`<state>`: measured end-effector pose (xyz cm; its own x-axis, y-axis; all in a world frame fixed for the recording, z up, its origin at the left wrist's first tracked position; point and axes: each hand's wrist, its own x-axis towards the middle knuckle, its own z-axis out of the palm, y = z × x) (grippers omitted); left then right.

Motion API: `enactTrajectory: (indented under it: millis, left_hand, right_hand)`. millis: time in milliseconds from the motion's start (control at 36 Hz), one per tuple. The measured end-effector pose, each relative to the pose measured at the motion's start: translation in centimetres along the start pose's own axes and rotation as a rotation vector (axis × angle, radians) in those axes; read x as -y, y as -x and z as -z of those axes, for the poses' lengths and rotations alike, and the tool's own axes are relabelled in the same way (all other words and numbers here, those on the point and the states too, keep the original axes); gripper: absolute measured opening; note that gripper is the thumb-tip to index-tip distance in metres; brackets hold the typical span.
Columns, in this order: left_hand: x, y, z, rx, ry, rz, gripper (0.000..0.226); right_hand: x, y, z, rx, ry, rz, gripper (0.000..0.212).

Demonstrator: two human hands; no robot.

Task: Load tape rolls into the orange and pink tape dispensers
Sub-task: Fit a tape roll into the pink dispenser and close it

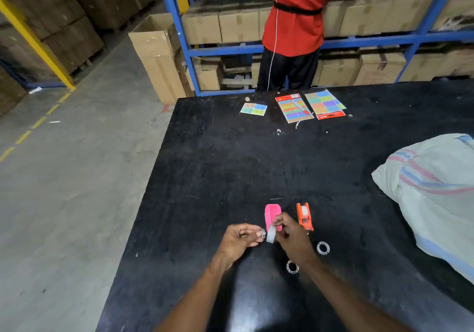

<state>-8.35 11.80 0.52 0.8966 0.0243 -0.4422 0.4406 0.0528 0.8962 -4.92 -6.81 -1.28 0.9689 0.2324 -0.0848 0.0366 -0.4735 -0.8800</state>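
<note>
The pink tape dispenser (272,215) lies on the black table (230,165), partly behind my hands. To its right stands the orange dispenser (304,216) with a white tape roll seated in it. My right hand (292,239) pinches a whitish tape roll (271,234) just in front of the pink dispenser. Touching that roll's left side, my left hand (241,238) holds a small clear plastic piece (262,232) in its fingertips. Two clear empty rings lie on the table, one (323,248) to the right of my right wrist and one (292,266) under my right forearm.
A white woven sack (436,185) covers the table's right side. Coloured sticker sheets (310,107) and a small card (253,108) lie at the far edge. A person in a red shirt (295,24) stands behind the table at blue shelving with cartons. The table's left edge drops to the concrete floor.
</note>
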Motion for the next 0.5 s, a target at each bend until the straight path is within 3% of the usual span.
enactTrajectory:
  millis: [333,500]
  left_hand:
    - [-0.9,0.2,-0.6,-0.013,-0.002,-0.044,0.017]
    - [-1.2,0.4,-0.5,-0.044,0.010,-0.073,0.011]
  right_hand:
    - [2.3,0.3,0.7,0.092,-0.151,-0.041,0.034]
    - [2.0,0.7,1.5,0.274,-0.292,-0.084,0.039]
